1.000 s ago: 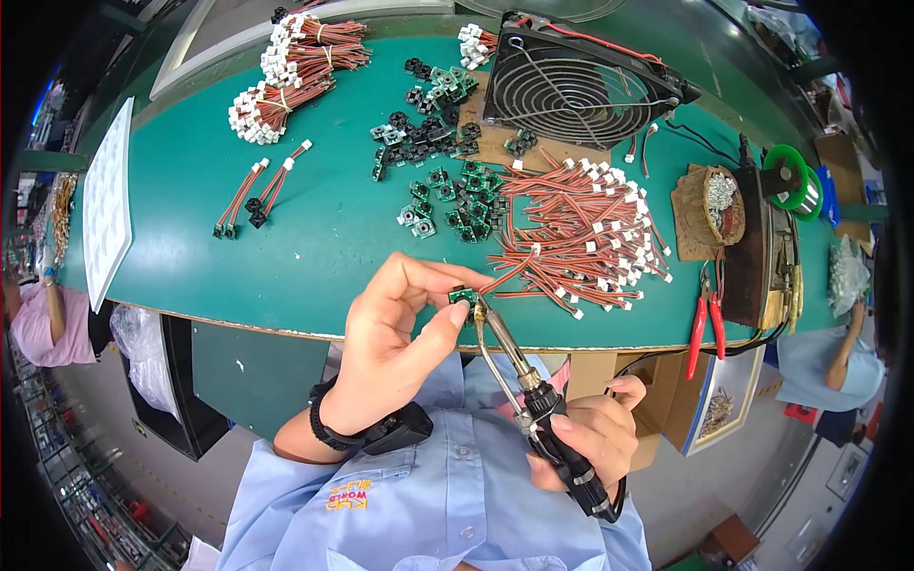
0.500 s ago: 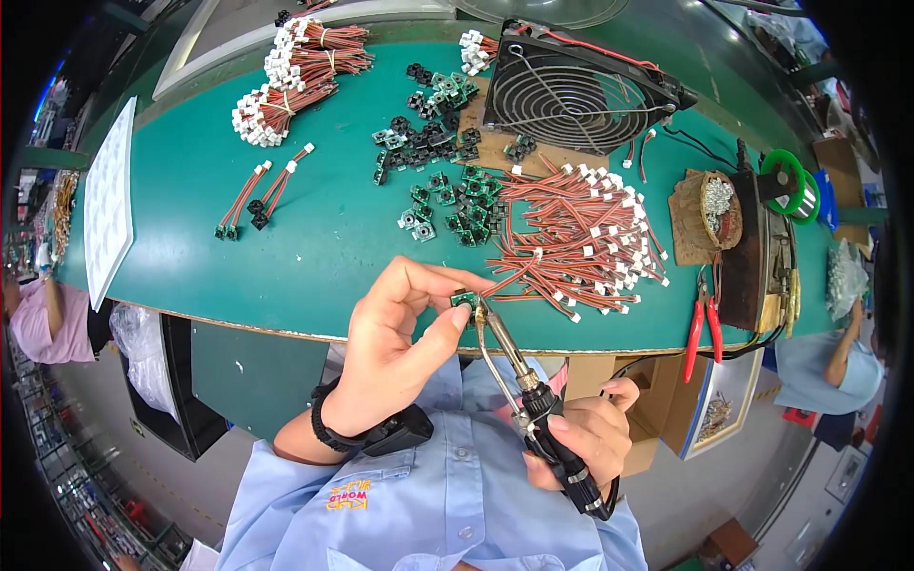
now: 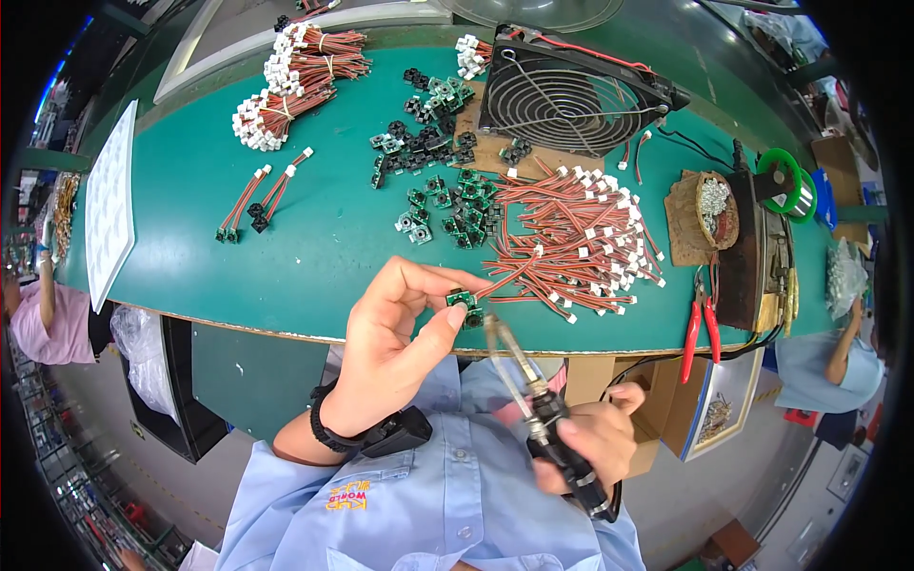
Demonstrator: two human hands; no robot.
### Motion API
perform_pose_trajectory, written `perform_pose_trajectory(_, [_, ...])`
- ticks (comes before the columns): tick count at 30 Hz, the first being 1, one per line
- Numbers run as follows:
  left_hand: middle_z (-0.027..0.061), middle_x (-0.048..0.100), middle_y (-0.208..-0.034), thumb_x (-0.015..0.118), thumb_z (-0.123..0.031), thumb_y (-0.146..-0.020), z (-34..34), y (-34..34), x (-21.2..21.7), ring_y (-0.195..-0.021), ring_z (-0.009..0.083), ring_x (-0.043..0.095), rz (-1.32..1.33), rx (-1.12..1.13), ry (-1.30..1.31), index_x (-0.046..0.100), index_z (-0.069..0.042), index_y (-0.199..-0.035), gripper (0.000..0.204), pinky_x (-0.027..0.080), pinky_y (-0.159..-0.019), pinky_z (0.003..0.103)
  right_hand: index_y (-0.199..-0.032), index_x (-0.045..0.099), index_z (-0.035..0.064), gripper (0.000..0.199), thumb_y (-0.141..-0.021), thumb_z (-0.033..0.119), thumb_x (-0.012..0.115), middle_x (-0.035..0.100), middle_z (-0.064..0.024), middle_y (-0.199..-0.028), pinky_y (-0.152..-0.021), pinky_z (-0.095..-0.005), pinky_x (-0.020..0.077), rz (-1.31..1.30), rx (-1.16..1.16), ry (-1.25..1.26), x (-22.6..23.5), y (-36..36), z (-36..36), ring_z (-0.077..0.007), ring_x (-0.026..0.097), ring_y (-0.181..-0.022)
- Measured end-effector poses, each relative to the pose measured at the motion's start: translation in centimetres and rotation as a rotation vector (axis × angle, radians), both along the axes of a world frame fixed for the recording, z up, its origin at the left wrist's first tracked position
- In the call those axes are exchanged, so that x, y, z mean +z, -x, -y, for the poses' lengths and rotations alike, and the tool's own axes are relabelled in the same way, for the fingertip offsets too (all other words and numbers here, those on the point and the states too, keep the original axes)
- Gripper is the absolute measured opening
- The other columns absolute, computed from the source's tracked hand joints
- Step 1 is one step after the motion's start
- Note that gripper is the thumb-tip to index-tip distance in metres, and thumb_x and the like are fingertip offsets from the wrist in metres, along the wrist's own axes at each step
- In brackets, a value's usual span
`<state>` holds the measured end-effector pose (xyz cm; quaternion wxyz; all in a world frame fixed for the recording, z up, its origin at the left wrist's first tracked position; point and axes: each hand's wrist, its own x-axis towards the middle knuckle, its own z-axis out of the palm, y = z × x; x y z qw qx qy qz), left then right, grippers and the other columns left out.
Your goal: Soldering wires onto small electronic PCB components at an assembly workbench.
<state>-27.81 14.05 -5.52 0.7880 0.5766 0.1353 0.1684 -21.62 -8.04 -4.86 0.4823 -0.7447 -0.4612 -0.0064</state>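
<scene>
Pinched in my left hand [image 3: 395, 319] is a small green circuit board [image 3: 463, 301] with a black part on it, held near the table's front edge. A red-and-black wire lead with a white plug [image 3: 519, 269] runs from the board toward the wire pile. My right hand [image 3: 592, 443] grips the black handle of a soldering iron [image 3: 562, 428] with a thin metal feed tube beside its shaft. The iron's tip, blurred by motion, stands a little apart from the board, to its right. Just beyond the left hand lie several loose green boards [image 3: 466, 209] and a heap of wire leads [image 3: 581, 238].
A black fan [image 3: 571, 95] stands at the back. Bundled leads [image 3: 314, 67] and finished-looking wired boards [image 3: 271, 200] lie left, beside a white tray [image 3: 109, 205]. At right are red pliers [image 3: 703, 328], a round container [image 3: 716, 205] and a green solder spool [image 3: 781, 181].
The soldering iron has drawn back from the board, down and to the right, with my right hand. My left hand still pinches the board, which is slightly turned.
</scene>
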Motion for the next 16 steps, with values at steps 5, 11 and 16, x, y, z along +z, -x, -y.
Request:
perform_pose_trajectory(5, [0.0178, 0.059, -0.106, 0.052, 0.001, -0.086, -0.2, 0.0, 0.3, -0.1, 0.0182, 0.055, -0.016, -0.037, 0.101, 0.044, -0.003, -0.093, 0.011, 0.042, -0.084, 0.03, -0.122, 0.048, 0.0041, 0.039, -0.084, 0.009, 0.057, 0.058, -0.0135, -0.102, -0.086, -0.0327, 0.0411, -0.015, -0.625, -0.209, -2.5, -2.9, 0.4, -0.0175, 0.056, -0.089])
perform_pose_trajectory(11, [0.0179, 0.06, -0.105, 0.051, 0.001, -0.086, -0.8, 0.9, 0.2, -0.1, 0.0193, 0.056, -0.043, -0.014, 0.141, 0.045, -0.003, -0.094, 0.011, 0.043, -0.086, 0.031, -0.119, 0.052, 0.0031, 0.036, -0.083, 0.0, 0.057, 0.059, -0.0132, -0.109, -0.087, -0.033, 0.0418, -0.05, -0.835, 0.034, -3.5, -7.7, -0.2, -0.0199, 0.057, -0.095])
perform_pose_trajectory(16, [0.0188, 0.059, -0.106, 0.054, -0.005, -0.086, -1.5, 1.9, 0.1, -0.101, 0.0225, 0.056, -0.029, 0.041, 0.047, 0.046, -0.004, -0.095, 0.012, 0.041, -0.089, 0.034, -0.121, 0.05, 0.0047, 0.036, -0.085, 0.002, 0.056, 0.063, -0.0158, -0.104, -0.091, -0.0295, 0.039, 0.041, -0.431, 0.204, -3.9, -4.8, -0.2, -0.0197, 0.058, -0.097])
